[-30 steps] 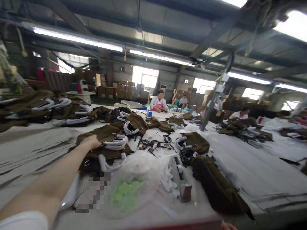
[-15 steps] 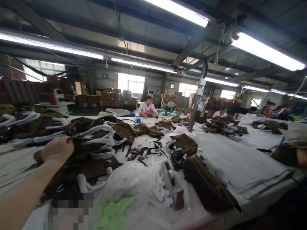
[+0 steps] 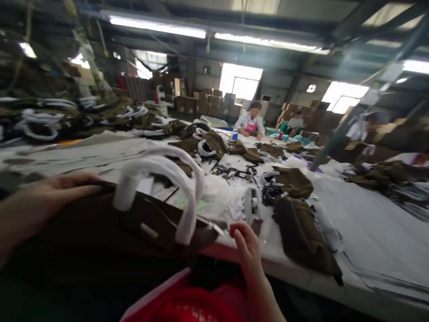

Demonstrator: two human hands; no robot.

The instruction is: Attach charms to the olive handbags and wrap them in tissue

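A dark brown handbag (image 3: pixel 147 228) with white-wrapped handles (image 3: pixel 189 197) hangs in front of me at the table's near edge. At its upper left corner, my left hand (image 3: pixel 67 190) is closed on the fabric, thumb and fingers pressed together. My right hand (image 3: pixel 247 243) is by the bag's right end, its thumb and fingertips pinched. A blurred, pale strip lies between that end and the fingertips; what they hold, if anything, I cannot make out. Behind the right hand stands a tape dispenser (image 3: pixel 252 203) on the table.
Brown bags (image 3: pixel 296 232) lie right of the dispenser. Black straps (image 3: pixel 234 172) and a plastic bag (image 3: pixel 214 192) with green pieces are farther back. Grey sheets (image 3: pixel 83 150) and piled bags (image 3: pixel 43 116) fill the left. A metal post (image 3: pixel 338 138) rises at right; a co-worker (image 3: pixel 250 121) sits opposite.
The view has swung left. My left hand has brought one brown bag from the pile to the near edge. My right hand has come into view beside it.
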